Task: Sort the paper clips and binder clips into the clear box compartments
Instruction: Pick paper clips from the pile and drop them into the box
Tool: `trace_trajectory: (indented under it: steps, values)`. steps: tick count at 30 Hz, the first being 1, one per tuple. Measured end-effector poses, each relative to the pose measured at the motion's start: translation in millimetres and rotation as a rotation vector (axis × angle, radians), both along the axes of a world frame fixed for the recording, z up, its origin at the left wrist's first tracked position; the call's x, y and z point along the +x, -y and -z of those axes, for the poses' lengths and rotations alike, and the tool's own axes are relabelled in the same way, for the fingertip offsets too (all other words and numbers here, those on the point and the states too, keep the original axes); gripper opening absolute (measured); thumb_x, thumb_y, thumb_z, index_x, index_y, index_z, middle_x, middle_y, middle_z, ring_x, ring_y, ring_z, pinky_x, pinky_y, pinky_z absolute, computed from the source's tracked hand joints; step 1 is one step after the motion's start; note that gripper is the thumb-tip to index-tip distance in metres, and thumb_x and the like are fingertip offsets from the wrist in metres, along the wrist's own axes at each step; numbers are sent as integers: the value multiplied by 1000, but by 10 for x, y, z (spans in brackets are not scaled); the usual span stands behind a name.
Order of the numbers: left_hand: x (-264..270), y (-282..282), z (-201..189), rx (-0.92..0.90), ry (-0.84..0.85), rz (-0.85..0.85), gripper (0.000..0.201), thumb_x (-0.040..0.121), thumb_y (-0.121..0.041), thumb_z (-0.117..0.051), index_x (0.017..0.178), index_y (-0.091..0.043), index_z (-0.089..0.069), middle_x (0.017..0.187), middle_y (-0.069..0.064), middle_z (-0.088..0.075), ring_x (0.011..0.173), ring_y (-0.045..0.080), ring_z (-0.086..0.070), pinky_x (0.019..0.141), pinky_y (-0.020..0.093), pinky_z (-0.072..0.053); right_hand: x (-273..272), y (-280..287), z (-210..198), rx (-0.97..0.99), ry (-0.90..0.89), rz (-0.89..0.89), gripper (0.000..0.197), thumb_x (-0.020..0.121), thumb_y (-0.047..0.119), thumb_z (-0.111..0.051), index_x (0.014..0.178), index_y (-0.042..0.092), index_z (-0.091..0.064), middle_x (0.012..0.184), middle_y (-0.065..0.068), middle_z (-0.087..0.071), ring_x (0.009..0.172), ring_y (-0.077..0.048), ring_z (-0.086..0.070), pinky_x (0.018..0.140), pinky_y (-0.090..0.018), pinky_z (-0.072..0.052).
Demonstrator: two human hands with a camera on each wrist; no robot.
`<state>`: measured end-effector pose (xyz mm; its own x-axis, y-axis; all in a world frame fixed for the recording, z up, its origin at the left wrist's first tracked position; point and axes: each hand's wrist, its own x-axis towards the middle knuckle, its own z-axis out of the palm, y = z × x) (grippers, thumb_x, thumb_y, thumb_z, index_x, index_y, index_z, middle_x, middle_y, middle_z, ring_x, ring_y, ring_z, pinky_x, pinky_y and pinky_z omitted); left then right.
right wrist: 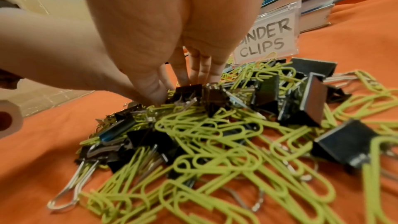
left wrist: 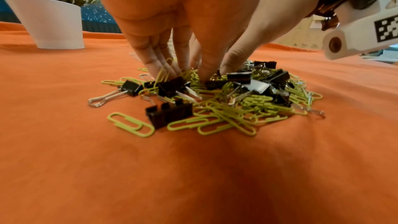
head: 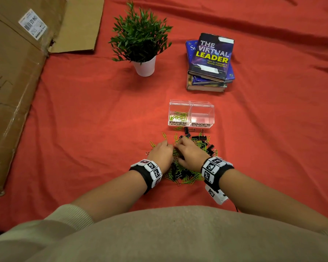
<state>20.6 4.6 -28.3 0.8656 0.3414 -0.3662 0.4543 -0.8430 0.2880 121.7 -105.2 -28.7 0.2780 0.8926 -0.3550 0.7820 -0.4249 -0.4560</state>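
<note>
A mixed pile [head: 187, 174] of green paper clips [left wrist: 224, 117] and black binder clips [right wrist: 310, 101] lies on the red cloth in front of the clear box [head: 190, 103]. The box's left compartment, labelled PAPER CLIPS, holds several green clips [head: 179, 116]. The right one, labelled BINDER CLIPS [right wrist: 267, 40], looks empty. My left hand [head: 167, 143] [left wrist: 185, 74] digs into the pile's far left, its fingers [left wrist: 150, 60] and thumb pinching green clips. My right hand [head: 178, 143] [right wrist: 172, 89] is beside it, fingertips down around a black binder clip [right wrist: 189, 89]; its grip is unclear.
A potted green plant [head: 145, 68] stands at the back, left of a stack of books [head: 210, 61]. Flattened cardboard [head: 13, 82] covers the left side. Loose clips [head: 164, 136] lie scattered between the pile and the box. Red cloth [head: 83, 120] spreads all around.
</note>
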Motion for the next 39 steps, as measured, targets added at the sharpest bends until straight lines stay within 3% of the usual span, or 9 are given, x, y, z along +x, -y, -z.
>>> trace_trajectory:
  steps: [6, 13, 19, 25, 27, 32, 35, 37, 39]
  values:
    - [54, -5, -10, -20, -9, 51, 26, 87, -11, -52, 112, -2, -54, 115, 14, -54, 111, 30, -51, 92, 35, -40, 51, 69, -20, -44, -27, 40, 40, 79, 1, -52, 119, 4, -55, 111, -10, -47, 105, -26, -49, 89, -34, -45]
    - [65, 13, 16, -116, -32, 1, 28, 84, -9, -53, 112, -3, -54, 114, 15, -56, 110, 32, -52, 92, 38, -41, -16, 67, -21, -63, 76, -49, 57, 80, 23, -64, 130, 5, -45, 124, -10, -41, 116, -25, -39, 103, -34, -38]
    - [19, -129, -31, -260, 31, -180, 21, 89, -9, -54, 109, -9, -60, 113, 9, -60, 102, 25, -58, 87, 31, -44, -58, 102, -22, -92, 120, -83, 33, 90, 14, -57, 121, 2, -55, 120, -12, -47, 114, -27, -44, 98, -35, -39]
    - [106, -283, -157, -409, 145, -336, 18, 92, -12, -55, 110, -11, -58, 91, 1, -56, 82, 16, -53, 73, 27, -44, -44, 65, -13, -160, 87, -39, 18, 91, 8, -53, 108, 4, -55, 111, -11, -53, 106, -26, -49, 91, -34, -40]
    - [188, -316, -243, -435, 176, -368, 19, 93, -13, -56, 112, -11, -57, 92, 0, -55, 82, 16, -54, 73, 29, -47, -19, 41, -43, -179, 26, 24, 15, 92, 12, -55, 105, 5, -55, 107, -9, -55, 102, -23, -51, 88, -31, -42]
    - [532, -448, -433, -480, 237, -407, 20, 93, -15, -57, 113, -13, -57, 92, 1, -56, 80, 18, -56, 72, 33, -51, 124, 28, -237, -147, -295, 341, 11, 92, 28, -58, 94, 18, -54, 78, 5, -55, 61, -8, -52, 52, -21, -39]
    - [778, -552, -493, -464, 277, -405, 20, 91, -14, -59, 111, -11, -58, 93, 3, -56, 82, 19, -55, 74, 31, -50, 261, 54, -290, -121, -498, 475, 22, 89, 32, -62, 106, 19, -59, 81, -2, -62, 65, -15, -56, 60, -26, -48]
    - [931, -605, -508, -443, 283, -390, 19, 91, -13, -59, 109, -10, -59, 94, 4, -58, 85, 22, -58, 77, 33, -52, 322, 66, -313, -89, -712, 601, 11, 88, 25, -65, 94, 16, -61, 79, -3, -64, 67, -16, -59, 76, -38, -55]
    - [1067, -634, -513, -400, 269, -367, 18, 90, -13, -59, 108, -10, -60, 96, 6, -61, 85, 22, -60, 75, 34, -53, 367, 68, -375, -56, -864, 668, 8, 89, 17, -63, 82, 13, -61, 77, -2, -61, 68, -17, -58, 80, -41, -54]
